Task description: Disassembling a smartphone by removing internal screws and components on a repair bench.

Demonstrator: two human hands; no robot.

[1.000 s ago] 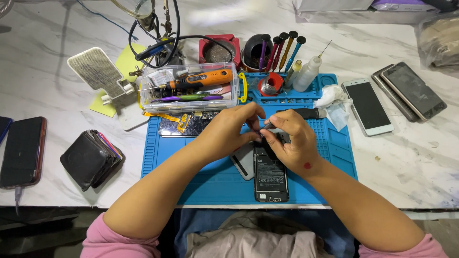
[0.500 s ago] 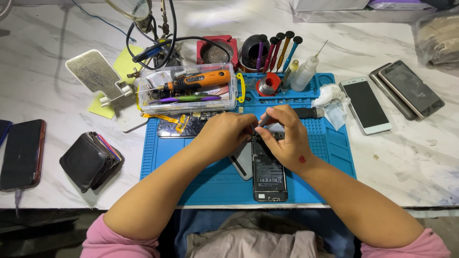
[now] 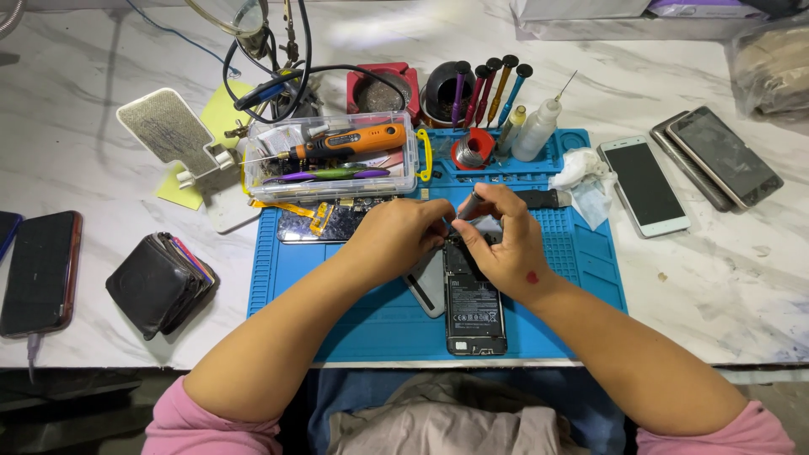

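Observation:
An opened black phone (image 3: 474, 307) lies back-up on the blue work mat (image 3: 337, 316), its battery showing. My right hand (image 3: 497, 240) grips a slim grey screwdriver (image 3: 470, 205) with its tip pointing down at the phone's top end. My left hand (image 3: 404, 234) rests beside it, fingers curled at the phone's upper left corner; what they pinch is hidden. A grey cover piece (image 3: 428, 286) lies just left of the phone, partly under my left wrist. A dark-handled tool (image 3: 539, 199) lies on the mat behind my right hand.
A clear box of tools (image 3: 333, 156), a screwdriver stand (image 3: 476, 88), a small bottle (image 3: 537, 131) and a tissue (image 3: 581, 173) line the mat's far edge. Phones lie right (image 3: 645, 185) (image 3: 725, 156) and left (image 3: 38, 270). A black wallet (image 3: 156, 282) sits left.
My right hand has lifted and tilted the screwdriver more upright over the phone's top end. My left hand has stayed at the phone's upper corner.

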